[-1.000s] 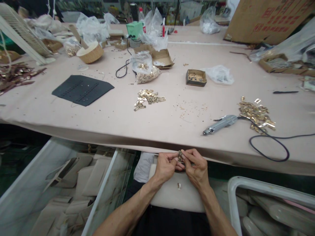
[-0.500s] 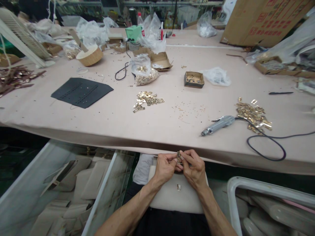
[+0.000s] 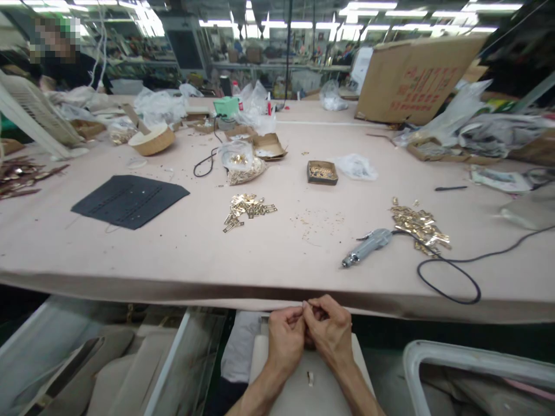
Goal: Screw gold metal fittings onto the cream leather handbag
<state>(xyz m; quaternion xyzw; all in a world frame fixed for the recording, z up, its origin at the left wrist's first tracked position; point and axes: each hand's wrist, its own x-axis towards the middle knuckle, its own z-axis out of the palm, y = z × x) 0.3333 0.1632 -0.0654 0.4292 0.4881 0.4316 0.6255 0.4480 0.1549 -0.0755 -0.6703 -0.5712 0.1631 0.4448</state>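
My left hand (image 3: 286, 338) and my right hand (image 3: 328, 332) meet at the table's near edge, fingertips pinched together. Between them is a small gold-toned metal fitting, now almost wholly covered by the fingers. Under my hands, on the lap, lies a pale beige bag piece (image 3: 295, 398) with a small shiny metal part (image 3: 310, 378) set in it. On the table ahead lies a grey electric screwdriver (image 3: 367, 247) with a dark cord. Gold metal plates form one pile (image 3: 247, 209) left of centre and another pile (image 3: 418, 228) to the right.
Tiny screws (image 3: 318, 222) lie scattered mid-table, behind them a small box (image 3: 322, 172) of small parts. A black sheet (image 3: 130, 199) lies left. A large carton (image 3: 418, 81) stands back right. Bins flank my lap: left bin (image 3: 167, 364), right bin (image 3: 477, 353). Another person is at the far left.
The view has tilted up, so the table and hands sit lower in the picture. My fingers have closed further over the metal fitting, which showed between them before.
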